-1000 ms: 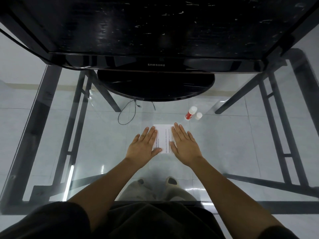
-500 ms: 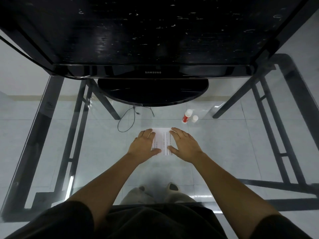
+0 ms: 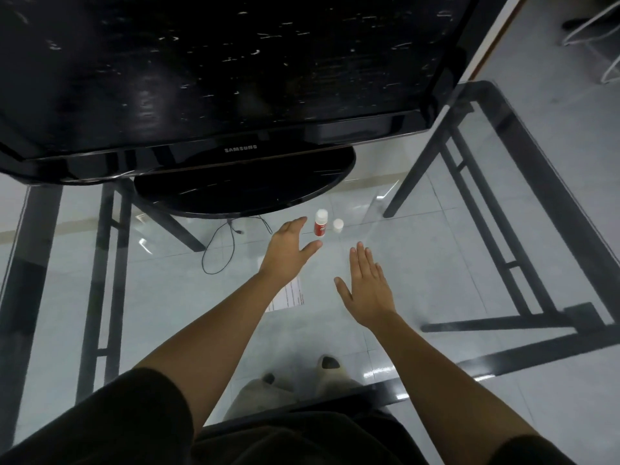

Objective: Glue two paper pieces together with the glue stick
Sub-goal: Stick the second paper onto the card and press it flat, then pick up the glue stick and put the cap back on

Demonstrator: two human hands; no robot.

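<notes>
At frame centre, the paper (image 3: 291, 296) lies on the glass table (image 3: 453, 270) partly under the left forearm, the left hand (image 3: 289, 250), fingers extended and empty, is just left of the glue stick (image 3: 320, 223) and its cap (image 3: 338, 225), and the right hand (image 3: 369, 292), lower right, is flat and empty.

The glue stick (image 3: 320, 226) is red with a white top; at its 3 o'clock stands a plain white cap (image 3: 338, 225). The paper (image 3: 290, 297) is white, with fine lines of dark print and a little red. The surface (image 3: 436, 263) is clear glass framed in black, over pale grey-blue floor tiles (image 3: 536, 78). At 12 o'clock the monitor (image 3: 235, 62) is glossy black flecked with white glints, its lettering silver-grey. The slippers (image 3: 330, 370) are cream.
</notes>
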